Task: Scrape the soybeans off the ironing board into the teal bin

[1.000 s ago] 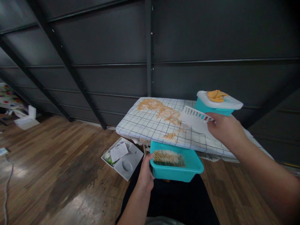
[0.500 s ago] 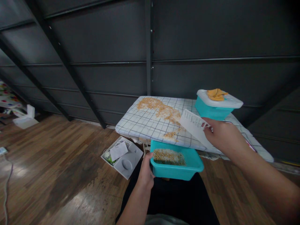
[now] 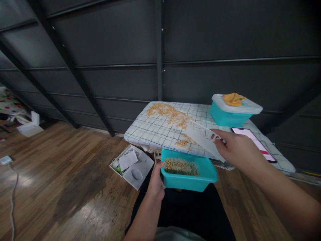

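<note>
My left hand (image 3: pixel 157 182) grips the left end of a teal plastic tub (image 3: pixel 187 183), held above my lap just under the table's front edge. Inside the tub lie yellow beans mixed with white grains (image 3: pixel 179 164) and some green bits. My right hand (image 3: pixel 228 145) is closed on a flat white plastic piece with a row of slots (image 3: pixel 202 135), tilted over the table. Beside its lower edge is a small patch of yellow beans (image 3: pixel 183 142). A longer strip of beans and white grains (image 3: pixel 164 110) runs toward the table's far left.
A checked cloth (image 3: pixel 150 129) covers the table. At its right stand a lidded teal tub (image 3: pixel 229 115) with an orange cloth (image 3: pixel 233 99) on top, and a phone (image 3: pixel 254 144). On the floor at left is a white box (image 3: pixel 137 170) holding papers and cables. A dark panelled wall (image 3: pixel 112 50) rises behind.
My right hand has moved slightly left with the white slotted piece, closer to the bean patch. More of the phone now shows. The left hand and tub are nearly still.
</note>
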### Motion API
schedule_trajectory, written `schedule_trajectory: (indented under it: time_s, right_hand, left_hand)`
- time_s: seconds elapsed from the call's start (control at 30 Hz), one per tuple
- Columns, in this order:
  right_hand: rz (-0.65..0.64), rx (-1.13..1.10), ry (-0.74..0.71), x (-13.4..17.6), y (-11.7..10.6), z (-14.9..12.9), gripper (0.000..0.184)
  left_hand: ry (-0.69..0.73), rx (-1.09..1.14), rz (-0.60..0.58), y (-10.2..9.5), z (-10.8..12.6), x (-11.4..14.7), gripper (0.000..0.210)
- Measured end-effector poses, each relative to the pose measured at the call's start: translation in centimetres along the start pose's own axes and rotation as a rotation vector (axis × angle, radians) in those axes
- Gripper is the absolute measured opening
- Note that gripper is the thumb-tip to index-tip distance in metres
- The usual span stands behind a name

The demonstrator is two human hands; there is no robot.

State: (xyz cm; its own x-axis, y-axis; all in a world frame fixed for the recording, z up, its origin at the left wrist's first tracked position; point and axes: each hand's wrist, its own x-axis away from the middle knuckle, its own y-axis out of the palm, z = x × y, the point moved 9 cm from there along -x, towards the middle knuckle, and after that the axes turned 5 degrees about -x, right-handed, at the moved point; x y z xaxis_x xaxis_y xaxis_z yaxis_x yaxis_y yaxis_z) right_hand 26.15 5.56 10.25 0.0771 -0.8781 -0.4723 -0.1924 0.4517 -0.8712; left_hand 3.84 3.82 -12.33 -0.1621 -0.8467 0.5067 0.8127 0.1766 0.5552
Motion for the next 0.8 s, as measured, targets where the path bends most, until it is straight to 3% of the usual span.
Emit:
schedule_trajectory:
  time_s: [0.8]
  right_hand:
    - [0.031, -0.135, -0.093, 3.5, -2.1, -3.2, 0.042]
  left_hand:
    - [-0.006, 0.0, 0.015, 0.3, 0.1, 0.3, 0.043]
